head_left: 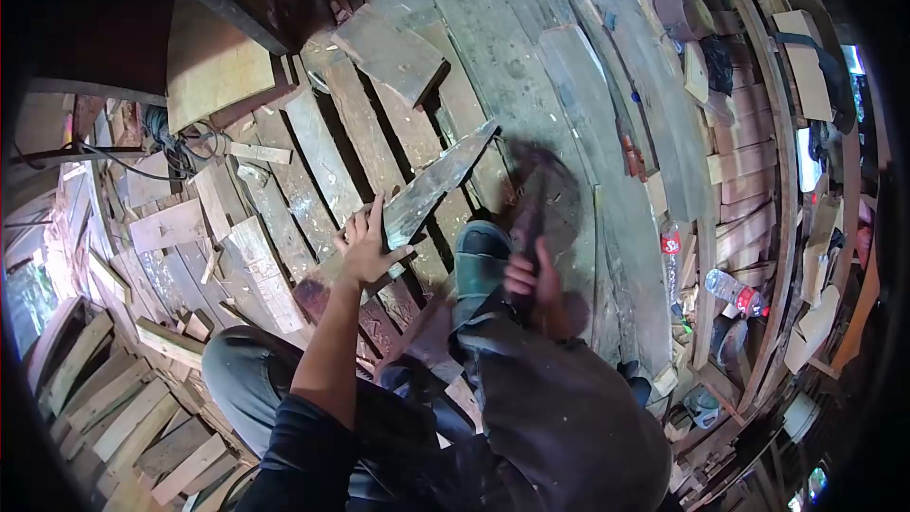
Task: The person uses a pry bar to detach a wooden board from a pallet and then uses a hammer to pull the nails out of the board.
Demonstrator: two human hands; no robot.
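Note:
My left hand (362,245) grips the near end of a tapered, weathered wooden board (431,185), its thumb and index finger around the end. The board's narrow tip points away from me, to the upper right. A dark-handled hammer (531,213) is in my right hand (537,284), fingers wrapped round the handle. Motion smears the hammer's head, which is beside the board's tip. My shoe (479,261) stands between the board and my right hand.
Spaced planks (370,147) lie beneath the board, with dark gaps between them. A handsaw (607,76) lies on the long planks at the right. Plastic bottles (735,292) lie further right. Loose cut boards (123,417) are piled at the lower left, and cables (175,137) at the left.

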